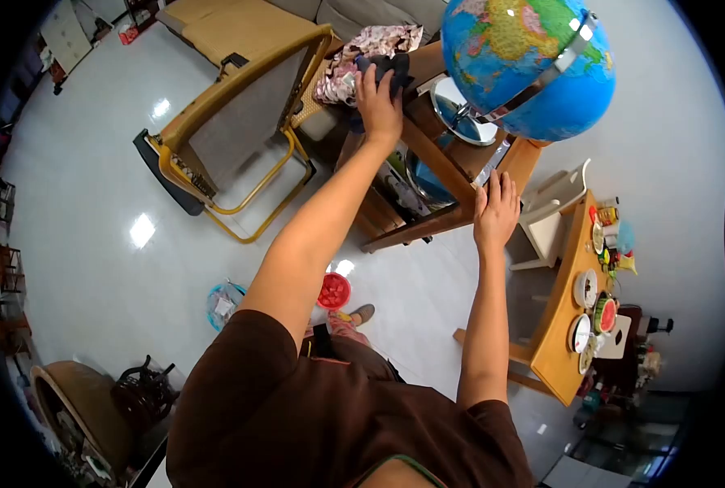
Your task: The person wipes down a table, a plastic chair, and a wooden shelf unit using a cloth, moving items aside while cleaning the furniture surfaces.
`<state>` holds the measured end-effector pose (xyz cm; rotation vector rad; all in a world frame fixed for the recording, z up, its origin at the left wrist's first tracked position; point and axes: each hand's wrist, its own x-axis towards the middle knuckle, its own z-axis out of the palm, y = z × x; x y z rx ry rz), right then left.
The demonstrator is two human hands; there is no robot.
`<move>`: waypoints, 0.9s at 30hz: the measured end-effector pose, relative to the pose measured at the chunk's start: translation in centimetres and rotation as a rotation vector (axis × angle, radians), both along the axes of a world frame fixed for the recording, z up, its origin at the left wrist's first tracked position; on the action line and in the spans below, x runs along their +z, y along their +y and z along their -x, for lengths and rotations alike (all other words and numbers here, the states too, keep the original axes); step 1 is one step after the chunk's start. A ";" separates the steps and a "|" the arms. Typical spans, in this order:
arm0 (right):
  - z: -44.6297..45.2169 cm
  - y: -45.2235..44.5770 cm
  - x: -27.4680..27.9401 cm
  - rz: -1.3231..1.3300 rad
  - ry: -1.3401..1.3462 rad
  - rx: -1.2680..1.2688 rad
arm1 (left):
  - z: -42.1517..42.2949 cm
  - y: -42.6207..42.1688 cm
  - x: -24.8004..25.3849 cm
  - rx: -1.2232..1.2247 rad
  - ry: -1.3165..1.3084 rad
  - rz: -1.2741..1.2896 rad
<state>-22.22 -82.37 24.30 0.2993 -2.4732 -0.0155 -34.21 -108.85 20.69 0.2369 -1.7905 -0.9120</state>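
Note:
My left hand (378,110) reaches forward with its fingers over a bunched dark cloth (391,71), which it grips beside the wooden stand. A pink patterned fabric (362,57) lies just past that cloth. My right hand (497,210) rests flat, fingers stretched out, at the near edge of the wooden stand (438,150). Above and between the hands, a large blue globe (529,69) with a metal arc sits on a round shiny base (462,112) on the stand. Some items on the lower shelf are partly hidden.
A folding chair (244,122) stands at the left, near a sofa (240,28). On the floor are a red basin (333,291) and a blue-rimmed basket (225,304). A white chair (551,220) and a wooden table (564,325) with dishes and cut watermelon (606,315) are at the right.

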 end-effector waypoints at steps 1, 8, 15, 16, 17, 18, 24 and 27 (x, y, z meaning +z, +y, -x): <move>0.0 -0.1 -0.1 0.008 -0.003 0.004 | -1.2 0.5 -0.4 -0.075 0.020 -0.044; 0.0 -0.1 -0.1 0.003 0.015 0.040 | -3.7 -2.2 -4.1 -0.152 0.046 -0.891; 0.5 -0.4 -0.8 0.002 0.062 0.018 | 1.2 -1.6 -10.8 -0.327 -0.076 -0.857; 0.6 -0.4 -0.9 0.010 0.077 0.025 | 1.3 -2.0 -12.2 -0.273 -0.174 -0.704; 0.6 -0.4 -0.8 0.009 0.076 0.027 | 1.2 -2.5 -13.5 -0.221 -0.270 -0.550; 0.5 -0.5 -0.7 0.006 0.074 0.029 | 1.8 -2.9 -16.1 -0.206 -0.348 -0.555; 0.8 -0.6 -0.6 0.006 0.092 0.051 | 1.8 -4.4 -20.6 -0.245 -0.717 -0.775; 0.7 -0.4 -0.6 0.011 0.084 0.051 | 0.6 -1.3 -15.6 -0.169 -0.367 -0.668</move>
